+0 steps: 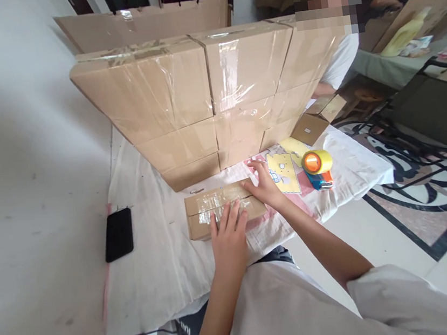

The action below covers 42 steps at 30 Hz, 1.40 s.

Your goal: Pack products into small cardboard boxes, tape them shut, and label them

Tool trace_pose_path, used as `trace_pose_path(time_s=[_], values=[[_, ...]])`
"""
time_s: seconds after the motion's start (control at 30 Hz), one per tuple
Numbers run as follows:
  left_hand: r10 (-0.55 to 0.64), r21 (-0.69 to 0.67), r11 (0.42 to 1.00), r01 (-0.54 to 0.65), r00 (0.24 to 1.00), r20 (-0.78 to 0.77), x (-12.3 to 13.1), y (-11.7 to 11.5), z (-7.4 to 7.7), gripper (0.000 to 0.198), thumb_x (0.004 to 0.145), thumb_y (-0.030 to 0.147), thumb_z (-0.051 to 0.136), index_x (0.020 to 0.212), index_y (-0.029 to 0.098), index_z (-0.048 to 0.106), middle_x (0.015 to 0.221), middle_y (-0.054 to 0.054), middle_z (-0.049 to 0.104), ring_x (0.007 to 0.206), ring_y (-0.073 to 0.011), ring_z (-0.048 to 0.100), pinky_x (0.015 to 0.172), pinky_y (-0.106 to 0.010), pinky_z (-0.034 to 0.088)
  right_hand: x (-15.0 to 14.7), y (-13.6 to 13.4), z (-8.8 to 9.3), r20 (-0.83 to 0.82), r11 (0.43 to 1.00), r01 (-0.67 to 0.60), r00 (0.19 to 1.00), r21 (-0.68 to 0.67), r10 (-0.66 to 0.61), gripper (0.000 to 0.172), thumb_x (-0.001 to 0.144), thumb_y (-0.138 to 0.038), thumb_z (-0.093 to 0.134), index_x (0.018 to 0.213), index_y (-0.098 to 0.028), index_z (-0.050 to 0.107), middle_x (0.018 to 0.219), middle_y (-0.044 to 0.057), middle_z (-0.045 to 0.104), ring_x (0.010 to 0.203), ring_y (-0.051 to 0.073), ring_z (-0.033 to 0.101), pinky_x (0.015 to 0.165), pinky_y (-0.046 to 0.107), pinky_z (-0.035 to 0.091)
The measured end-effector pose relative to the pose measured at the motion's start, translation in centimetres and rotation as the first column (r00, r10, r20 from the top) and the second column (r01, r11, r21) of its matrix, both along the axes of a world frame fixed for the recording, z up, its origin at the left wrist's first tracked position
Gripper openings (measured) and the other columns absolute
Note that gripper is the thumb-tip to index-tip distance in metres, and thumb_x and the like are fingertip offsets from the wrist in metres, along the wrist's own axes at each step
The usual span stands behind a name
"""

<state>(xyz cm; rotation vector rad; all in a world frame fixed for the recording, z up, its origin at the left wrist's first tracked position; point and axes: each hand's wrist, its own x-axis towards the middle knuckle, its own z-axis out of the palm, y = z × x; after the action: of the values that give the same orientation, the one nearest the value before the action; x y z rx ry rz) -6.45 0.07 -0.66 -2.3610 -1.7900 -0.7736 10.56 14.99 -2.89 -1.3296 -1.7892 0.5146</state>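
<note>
A small oblong cardboard box lies on the cloth-covered table in front of me, with clear tape along the seam on its top. My left hand rests flat on its near side and top, fingers spread. At the box's right end, my right hand touches the top with its thumb, the other fingers apart and reaching past the far edge. Right of that hand lies a yellow patterned sheet. A tape dispenser with a yellow-edged roll of tape stands farther right.
Taped cardboard boxes form a tall wall behind the small box. A black phone lies at the table's left. Across the table is another person, near an open carton. A dark chair stands right.
</note>
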Motion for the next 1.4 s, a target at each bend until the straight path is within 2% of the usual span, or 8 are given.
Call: trace_pose_path(time_s=[0.17,0.33,0.5,0.67,1.03,1.13,1.27,1.4], values=[[-0.023,0.051,0.998,0.023,1.000,0.002,-0.1,0.0,-1.0,0.045,0.093,0.000,0.044,0.120,0.025,0.069,0.148,0.001,0.061,0.143,-0.0261,0.051,0.130,-0.052,0.016,9.2,0.7,-3.1,0.073,0.913,0.400,0.916,-0.076,-0.395,0.027,0.088,-0.031,0.052,0.108,-0.016,0.062,0.113,0.016,0.064,0.099,0.027,0.063,0.090,0.045,0.054],[-0.050,0.114,0.992,0.058,0.996,-0.070,-0.4,-0.1,-1.9,0.054,0.093,0.004,0.046,0.138,0.029,0.062,0.152,0.000,0.056,0.141,-0.0241,0.054,0.131,-0.045,0.012,15.4,0.8,-4.8,0.189,0.901,0.399,0.911,-0.173,-0.367,0.027,0.084,-0.026,0.053,0.099,-0.014,0.072,0.099,0.013,0.068,0.081,0.022,0.062,0.082,0.041,0.054],[-0.042,0.125,0.990,0.061,0.989,-0.144,-0.6,0.0,-1.9,0.050,0.094,0.009,0.051,0.137,0.030,0.063,0.151,-0.001,0.057,0.138,-0.0248,0.056,0.128,-0.045,0.018,14.0,3.1,-5.5,0.281,0.961,0.213,0.946,-0.174,-0.159,0.031,0.077,-0.026,0.072,0.107,-0.018,0.079,0.125,0.015,0.062,0.116,0.030,0.054,0.110,0.048,0.039],[-0.031,0.121,0.991,0.047,0.991,-0.127,-0.2,-0.1,-1.9,0.052,0.093,0.010,0.052,0.140,0.031,0.061,0.150,-0.002,0.058,0.137,-0.0258,0.057,0.124,-0.047,0.024,12.6,4.2,-5.6,0.278,0.974,0.141,0.956,-0.177,-0.088,0.019,0.083,-0.034,0.072,0.090,-0.017,0.078,0.114,0.016,0.063,0.114,0.032,0.050,0.110,0.051,0.036],[-0.063,0.073,0.995,0.065,0.997,-0.036,0.0,-0.8,-0.8,0.045,0.095,0.020,0.058,0.139,0.028,0.060,0.151,-0.006,0.058,0.141,-0.0283,0.052,0.121,-0.048,0.023,12.5,-0.6,-2.4,-0.140,0.951,0.158,0.970,-0.267,-0.201,0.046,0.097,-0.056,0.041,0.078,-0.018,0.060,0.077,0.009,0.066,0.070,0.020,0.057,0.068,0.033,0.045],[-0.112,0.136,0.985,0.102,0.991,0.072,0.7,0.1,0.5,0.033,0.095,0.018,0.059,0.125,0.028,0.067,0.136,-0.006,0.070,0.131,-0.0272,0.060,0.117,-0.050,0.027,11.6,-1.9,-1.1,-0.288,0.954,0.100,0.940,-0.282,-0.184,0.047,0.098,-0.057,0.041,0.077,-0.019,0.058,0.075,0.007,0.066,0.072,0.019,0.060,0.070,0.032,0.049],[-0.249,0.168,0.964,0.207,0.923,0.294,2.9,2.1,2.4,0.021,0.096,0.014,0.055,0.108,0.025,0.070,0.100,-0.002,0.079,0.093,-0.0172,0.072,0.092,-0.035,0.046,10.0,-4.1,0.6,-0.457,0.953,0.053,0.869,-0.298,-0.191,0.043,0.096,-0.058,0.051,0.097,-0.017,0.064,0.073,0.003,0.064,0.069,0.017,0.061,0.069,0.032,0.051],[-0.157,-0.069,0.968,0.241,0.796,0.585,5.8,4.5,4.2,0.032,0.097,0.031,0.062,0.127,0.024,0.063,0.114,-0.006,0.076,0.074,-0.0130,0.069,0.071,-0.028,0.053,8.5,-6.7,2.3,-0.667,0.939,-0.114,0.732,-0.324,-0.142,0.042,0.085,-0.056,0.072,0.105,-0.019,0.065,0.079,0.002,0.068,0.068,0.016,0.063,0.069,0.031,0.053]])
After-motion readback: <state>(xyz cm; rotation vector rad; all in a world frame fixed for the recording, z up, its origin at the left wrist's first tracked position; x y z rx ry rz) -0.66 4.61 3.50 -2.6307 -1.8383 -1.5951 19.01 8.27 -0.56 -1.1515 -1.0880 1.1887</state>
